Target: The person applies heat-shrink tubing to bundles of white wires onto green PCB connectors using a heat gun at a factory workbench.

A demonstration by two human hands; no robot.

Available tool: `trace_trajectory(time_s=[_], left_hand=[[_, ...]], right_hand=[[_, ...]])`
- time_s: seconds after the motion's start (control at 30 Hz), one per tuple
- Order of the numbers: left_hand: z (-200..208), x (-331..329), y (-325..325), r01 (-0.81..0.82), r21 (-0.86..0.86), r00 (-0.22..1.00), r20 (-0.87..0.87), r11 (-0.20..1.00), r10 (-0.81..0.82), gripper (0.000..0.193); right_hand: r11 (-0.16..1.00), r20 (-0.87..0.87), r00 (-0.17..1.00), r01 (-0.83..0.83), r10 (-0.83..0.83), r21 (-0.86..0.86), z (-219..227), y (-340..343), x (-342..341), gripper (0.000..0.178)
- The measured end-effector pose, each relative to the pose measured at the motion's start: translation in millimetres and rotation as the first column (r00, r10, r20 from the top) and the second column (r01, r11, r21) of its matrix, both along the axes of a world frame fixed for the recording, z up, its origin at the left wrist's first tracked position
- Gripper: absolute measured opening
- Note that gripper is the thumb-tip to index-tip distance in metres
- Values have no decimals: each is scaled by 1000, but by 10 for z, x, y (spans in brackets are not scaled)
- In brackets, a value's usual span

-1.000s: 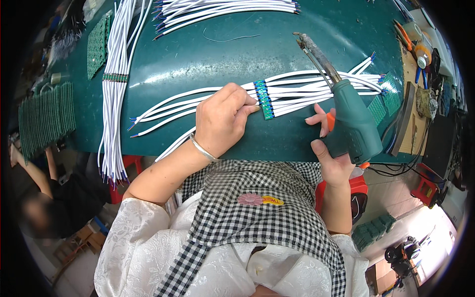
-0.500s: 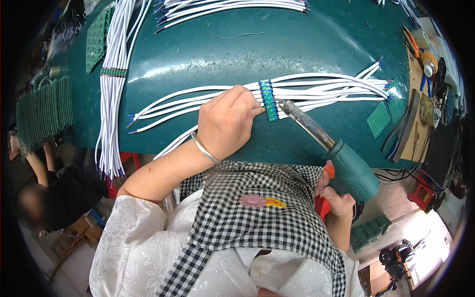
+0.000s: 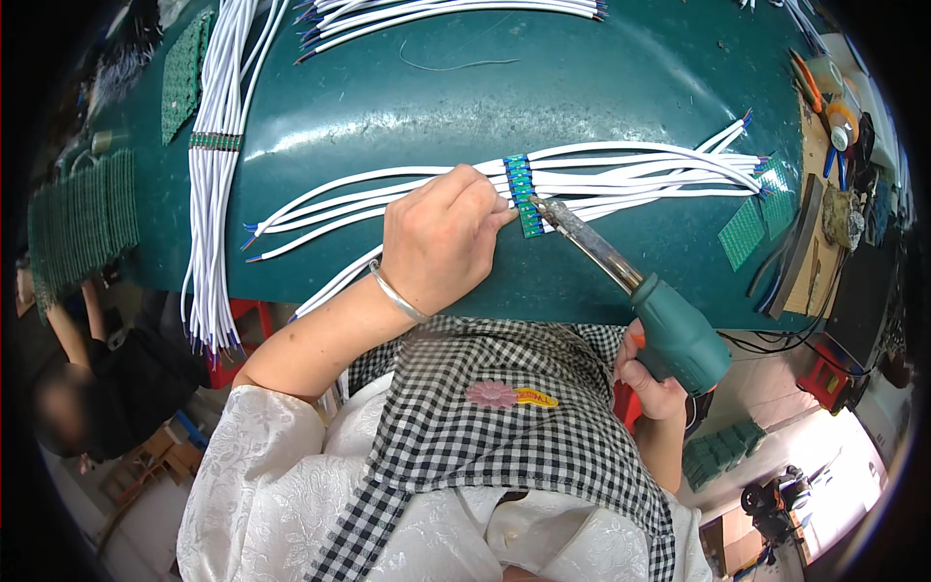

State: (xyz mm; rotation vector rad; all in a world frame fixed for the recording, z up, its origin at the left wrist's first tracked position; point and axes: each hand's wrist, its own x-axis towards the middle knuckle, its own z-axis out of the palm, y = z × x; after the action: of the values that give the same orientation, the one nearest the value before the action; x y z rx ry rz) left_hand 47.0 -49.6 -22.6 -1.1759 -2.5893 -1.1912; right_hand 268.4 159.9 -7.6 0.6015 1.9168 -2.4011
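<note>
Circuit board (image 3: 520,184) lies on the green table (image 3: 378,116), white wires (image 3: 621,146) running out both sides. Left of it, your left hand (image 3: 436,235) has finger and thumb pinched together, seemingly on a wire end the knuckles hide; a loose pinch could leave that wire crooked. Those fingertips sit just beside the board, so a skid of the metal tip (image 3: 555,213) might burn you. That tip is at the board's lower half; lingering could scorch it or join neighbouring spots, and the barrel could melt wire covering nearby. Your right hand (image 3: 652,390) is wrapped round the soldering gun (image 3: 681,338); a wobble there would throw the tip off.
</note>
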Motion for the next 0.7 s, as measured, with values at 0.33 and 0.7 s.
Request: trace_trajectory(time_s=[0.33,0.7], left_hand=[[17,-16,14,-2,-26,999,52,1000,4,18],[170,-22,64,6,-91,1000,18,996,-4,17]], right_hand=[[995,-17,999,-35,37,95,-90,22,7,25],[995,-5,999,-45,46,92,-97,52,46,19]])
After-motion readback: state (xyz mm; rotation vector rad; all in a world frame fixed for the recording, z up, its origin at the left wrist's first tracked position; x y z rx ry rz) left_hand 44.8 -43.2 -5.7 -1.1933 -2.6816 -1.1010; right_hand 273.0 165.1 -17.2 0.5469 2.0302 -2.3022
